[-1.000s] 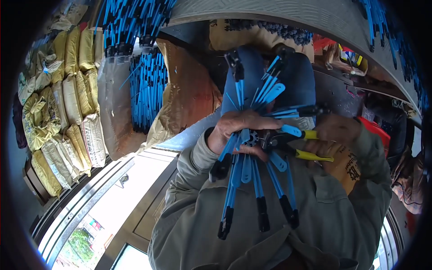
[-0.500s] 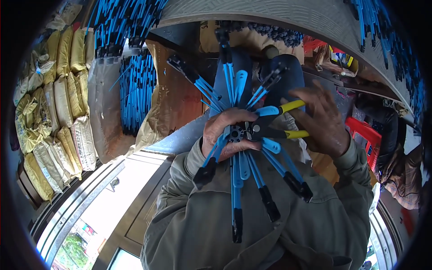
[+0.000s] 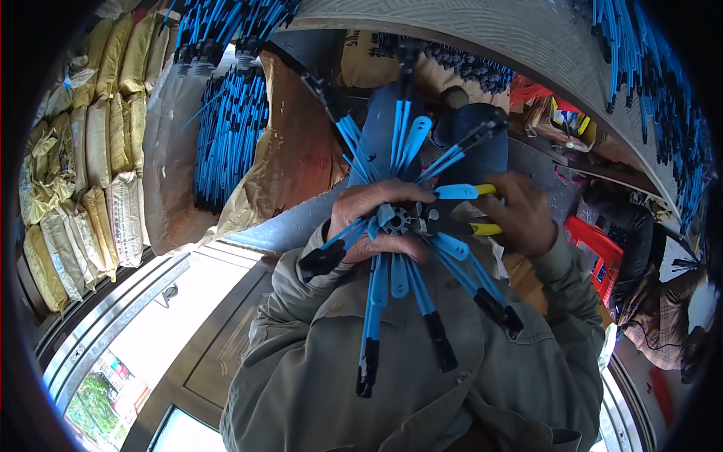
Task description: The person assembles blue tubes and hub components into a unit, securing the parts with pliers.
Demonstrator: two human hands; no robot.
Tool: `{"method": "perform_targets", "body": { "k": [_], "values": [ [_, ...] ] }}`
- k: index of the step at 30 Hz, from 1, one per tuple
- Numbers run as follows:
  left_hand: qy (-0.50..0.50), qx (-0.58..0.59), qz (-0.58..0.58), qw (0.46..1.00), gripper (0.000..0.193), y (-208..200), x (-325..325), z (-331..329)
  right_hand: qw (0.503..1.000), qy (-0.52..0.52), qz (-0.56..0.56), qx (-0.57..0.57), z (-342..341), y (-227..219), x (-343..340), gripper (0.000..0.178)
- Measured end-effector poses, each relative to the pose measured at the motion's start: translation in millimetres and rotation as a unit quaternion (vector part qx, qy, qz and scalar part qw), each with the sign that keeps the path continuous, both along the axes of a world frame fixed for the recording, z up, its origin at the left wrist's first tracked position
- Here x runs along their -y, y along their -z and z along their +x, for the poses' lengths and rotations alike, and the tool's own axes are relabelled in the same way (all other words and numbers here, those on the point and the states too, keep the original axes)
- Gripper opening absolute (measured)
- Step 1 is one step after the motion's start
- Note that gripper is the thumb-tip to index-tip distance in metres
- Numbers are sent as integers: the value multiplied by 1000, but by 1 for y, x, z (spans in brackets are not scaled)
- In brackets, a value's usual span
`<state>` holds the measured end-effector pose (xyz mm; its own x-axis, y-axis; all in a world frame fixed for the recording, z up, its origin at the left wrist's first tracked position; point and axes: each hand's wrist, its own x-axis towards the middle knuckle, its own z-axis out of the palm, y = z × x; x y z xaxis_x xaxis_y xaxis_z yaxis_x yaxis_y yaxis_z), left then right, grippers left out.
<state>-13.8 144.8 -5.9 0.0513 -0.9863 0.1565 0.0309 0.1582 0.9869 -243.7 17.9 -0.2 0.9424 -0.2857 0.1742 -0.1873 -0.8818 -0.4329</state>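
Note:
My left hand [image 3: 361, 207] is closed around a dark toothed round hub [image 3: 396, 220], in front of my chest. Bundles of thin blue rods with black ends fan out from this hub, along with flat, round-ended blue strips [image 3: 418, 135]. At the hub's right side are the jaws of a pair of pliers [image 3: 444, 215] with yellow handles. My right hand [image 3: 525, 215] has its fingers closed about those handles. What exactly the jaws grip is too small to make out.
Many blue rods with black ends [image 3: 230, 139] stand in a paper-lined box at the left. Stacked yellowish sacks [image 3: 120, 132] are beyond it. A grey table edge [image 3: 482, 22] curves overhead, with more rods on top. A red plastic stool [image 3: 595, 245] and another person's plaid sleeve [image 3: 659, 316] are at right.
My right hand has come in from above and beside the pliers, its fingers closing onto the yellow handles. The hub stays in my left hand, slightly turned. The whole view has shifted a little.

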Motion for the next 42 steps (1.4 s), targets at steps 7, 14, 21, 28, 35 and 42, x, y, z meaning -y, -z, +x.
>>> {"method": "perform_targets", "body": {
  "k": [7,14,21,28,35,42],
  "values": [
    [32,2,-12,999,51,7,-3,-2,992,-47,-109,-37,-2,-28,13,33],
    [-29,27,-42,998,52,8,-4,0,993,-11,-120,8,12,-11,-1,34],
    [-60,58,-23,996,53,6,-4,-3,994,31,49,92,29,34,-18,32],
    [-1,47,-18,999,65,7,1,5,923,-117,351,-106,-3,-23,28,21],
    [72,-59,-26,995,53,15,9,11,564,-123,796,-184,-10,-1,9,29],
    [145,-71,-113,980,53,33,18,25,583,-89,798,-120,-8,-2,-24,37]
  ]
}}
